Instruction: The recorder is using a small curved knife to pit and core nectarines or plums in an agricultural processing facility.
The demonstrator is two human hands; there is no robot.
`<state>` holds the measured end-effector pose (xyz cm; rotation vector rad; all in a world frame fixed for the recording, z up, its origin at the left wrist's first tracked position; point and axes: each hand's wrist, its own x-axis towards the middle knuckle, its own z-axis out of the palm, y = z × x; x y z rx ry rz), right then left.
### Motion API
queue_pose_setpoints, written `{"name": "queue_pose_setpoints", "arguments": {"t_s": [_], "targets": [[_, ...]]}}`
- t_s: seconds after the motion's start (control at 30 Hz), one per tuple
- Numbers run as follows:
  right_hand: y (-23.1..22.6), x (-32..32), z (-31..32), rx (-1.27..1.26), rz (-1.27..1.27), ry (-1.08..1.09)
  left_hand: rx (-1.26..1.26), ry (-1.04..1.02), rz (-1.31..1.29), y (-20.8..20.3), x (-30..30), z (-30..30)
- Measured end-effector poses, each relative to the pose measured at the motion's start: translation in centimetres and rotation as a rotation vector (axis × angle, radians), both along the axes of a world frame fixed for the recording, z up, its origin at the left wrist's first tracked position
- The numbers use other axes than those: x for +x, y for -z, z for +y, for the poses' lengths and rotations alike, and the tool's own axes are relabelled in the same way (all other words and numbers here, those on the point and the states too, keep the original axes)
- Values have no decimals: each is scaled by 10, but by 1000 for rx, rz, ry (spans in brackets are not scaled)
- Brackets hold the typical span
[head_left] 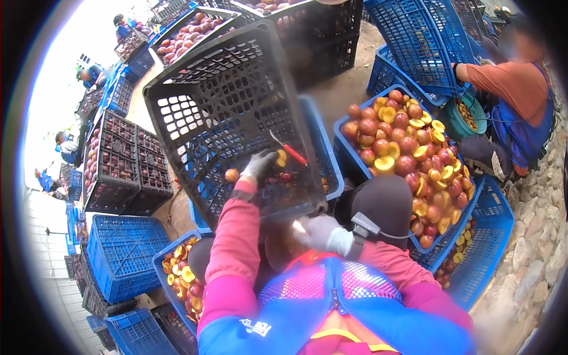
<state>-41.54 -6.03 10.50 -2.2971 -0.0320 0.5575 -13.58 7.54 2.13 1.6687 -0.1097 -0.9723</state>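
A black plastic crate (236,94) stands tilted up before me, its mesh floor facing me. Inside its lower part is my left hand (260,164), in a pale glove with dark fingertips. Its fingers are bent and closed at a cut fruit (281,158) with yellow flesh. A whole reddish fruit (232,175) and a few more lie low in the crate. A red-handled knife (294,155) is just right of that hand. My right hand (322,232), gloved in grey, is by the crate's lower rim; motion blur hides its fingers.
Blue crates of halved and whole red fruit stand right (408,142) and left (183,275) of my knees. Under the black crate shows a blue crate (325,148). Fruit-filled black crates (127,160) stand left. A co-worker (515,94) sits right, near a green bowl (467,115).
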Motion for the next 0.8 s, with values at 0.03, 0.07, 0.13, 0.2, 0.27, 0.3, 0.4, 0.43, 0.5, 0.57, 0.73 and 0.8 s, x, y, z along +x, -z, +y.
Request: {"name": "queue_pose_setpoints", "arguments": {"t_s": [0.03,0.07,0.13,0.2,0.27,0.3,0.4,0.43,0.5,0.57,0.73,0.8], "targets": [[-5,0,3,71,-117,120,-234,-125,97,-18,-13,20],[-8,0,1,132,-237,248,-387,-166,324,-56,-36,21],[-28,10,10,247,-410,351,-543,-256,330,-69,-68,50],[-38,14,15,254,-476,378,-756,-282,308,-75,-101,67],[-42,14,21,244,-514,373,-862,-259,312,-81,-137,69],[-43,12,25,152,-473,318,-916,-290,391,-85,-152,68],[-49,-1,37,42,-437,259,-555,-70,-400,-101,-182,67],[-49,-5,41,32,-440,256,-415,-17,-657,-106,-190,69],[-52,-9,50,9,-450,244,-243,-54,-767,-116,-194,79],[-60,-18,60,-28,-426,213,-181,-130,-748,-113,-203,89],[-73,-28,77,-49,-366,143,-102,-327,-818,-90,-195,98],[-56,-33,77,-14,-344,130,-283,-383,-367,-104,-201,92]]}}
